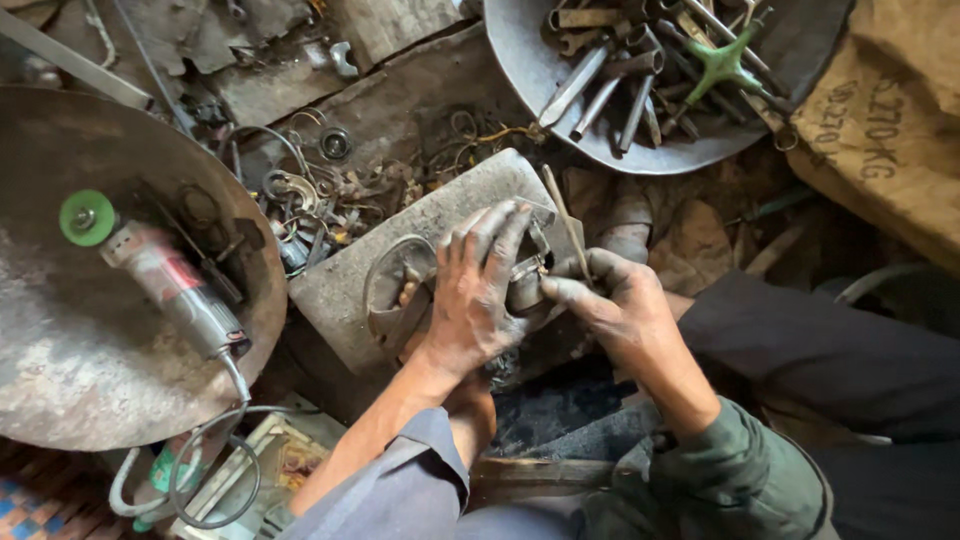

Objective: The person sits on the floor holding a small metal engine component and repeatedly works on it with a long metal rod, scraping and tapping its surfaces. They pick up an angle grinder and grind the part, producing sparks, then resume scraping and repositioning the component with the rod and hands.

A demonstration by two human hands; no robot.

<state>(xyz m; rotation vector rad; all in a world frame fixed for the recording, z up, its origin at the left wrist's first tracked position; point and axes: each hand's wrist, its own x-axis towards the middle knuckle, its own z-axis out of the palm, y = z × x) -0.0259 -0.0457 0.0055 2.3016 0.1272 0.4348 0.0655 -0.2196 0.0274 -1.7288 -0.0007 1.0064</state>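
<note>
The left hand (478,290) presses down, gripping a small metal part (525,285) on the stone block (345,285). The right hand (610,300) pinches a thin rod (563,215) against that part. An angle grinder (160,275) lies nearby.

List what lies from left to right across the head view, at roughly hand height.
Angle grinder with green disc → stone block → left hand → small metal part → right hand → dark trouser leg.
</note>
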